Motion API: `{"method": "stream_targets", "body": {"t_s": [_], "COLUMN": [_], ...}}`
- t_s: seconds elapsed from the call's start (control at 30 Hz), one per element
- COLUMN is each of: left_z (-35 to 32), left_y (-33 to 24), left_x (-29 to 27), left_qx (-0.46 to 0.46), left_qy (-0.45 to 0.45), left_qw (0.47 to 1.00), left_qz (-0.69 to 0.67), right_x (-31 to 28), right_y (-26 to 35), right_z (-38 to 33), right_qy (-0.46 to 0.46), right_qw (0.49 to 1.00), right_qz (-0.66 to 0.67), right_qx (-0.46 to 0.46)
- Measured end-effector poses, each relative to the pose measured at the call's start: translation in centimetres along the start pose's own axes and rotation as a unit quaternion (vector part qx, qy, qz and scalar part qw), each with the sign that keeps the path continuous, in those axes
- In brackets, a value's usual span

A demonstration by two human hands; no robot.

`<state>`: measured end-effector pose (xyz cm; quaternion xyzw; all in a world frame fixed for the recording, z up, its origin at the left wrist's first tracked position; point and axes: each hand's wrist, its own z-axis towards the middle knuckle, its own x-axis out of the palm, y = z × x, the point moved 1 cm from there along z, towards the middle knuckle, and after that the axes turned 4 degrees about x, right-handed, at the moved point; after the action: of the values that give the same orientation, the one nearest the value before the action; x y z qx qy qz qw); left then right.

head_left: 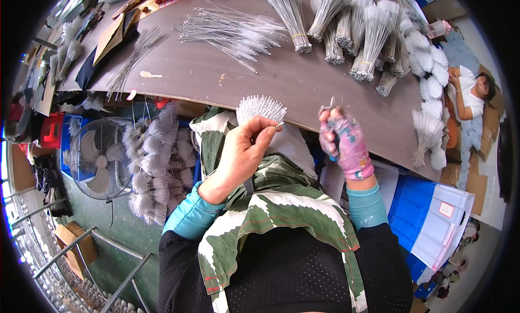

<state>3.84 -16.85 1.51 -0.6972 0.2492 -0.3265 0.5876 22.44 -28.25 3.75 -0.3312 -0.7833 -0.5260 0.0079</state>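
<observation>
Wide fisheye view from the head, downward over the nearby table (303,91)

Wht-tipped bndl (261,108), grn/wht camo apron (281,205)

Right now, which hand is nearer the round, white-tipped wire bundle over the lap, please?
Left: bare left hand at the lower edge of the bundle; gloved right hand apart, to its right.

Workshop, by all signs. A long brown table (303,93) carried banded bundles of wire brushes (368,42); more brushes (154,150) hung in masses below. Large caged fan (101,161), green floor (116,218), blue bins (414,210), metal frames (118,245) surrounded it.
</observation>
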Motion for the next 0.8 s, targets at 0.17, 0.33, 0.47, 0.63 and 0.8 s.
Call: {"method": "stream_targets", "body": {"t_s": [0.17,0.33,0.47,0.63,0.8], "left_z": [-0.3,-0.2,-0.3,0.2,0.5], "left_y": [-0.1,-0.5,-1.2,-0.5,-0.4], "left_x": [0.4,1.1,1.3,1.2,0.4], "left_qx": [0.026,0.103,0.142,0.049,0.088], "left_qy": [-0.001,-0.028,-0.012,0.019,0.008], "left_qw": [1.000,0.981,0.960,0.994,0.993], "left_qz": [0.012,0.164,0.243,0.100,0.083], "right_x": [3.3,4.3,4.2,2.6,0.6], "right_y": [-0.5,-0.4,-0.6,-0.5,-1.0], "right_z": [0.0,0.0,0.1,0.0,-0.8], "right_qy": [0.003,0.006,-0.013,0.078,0.023], "right_qw": [0.985,0.969,0.950,0.987,0.996], "right_qz": [-0.165,-0.224,-0.260,0.103,0.051], "right_qx": [-0.053,-0.108,-0.172,0.098,0.068]}}
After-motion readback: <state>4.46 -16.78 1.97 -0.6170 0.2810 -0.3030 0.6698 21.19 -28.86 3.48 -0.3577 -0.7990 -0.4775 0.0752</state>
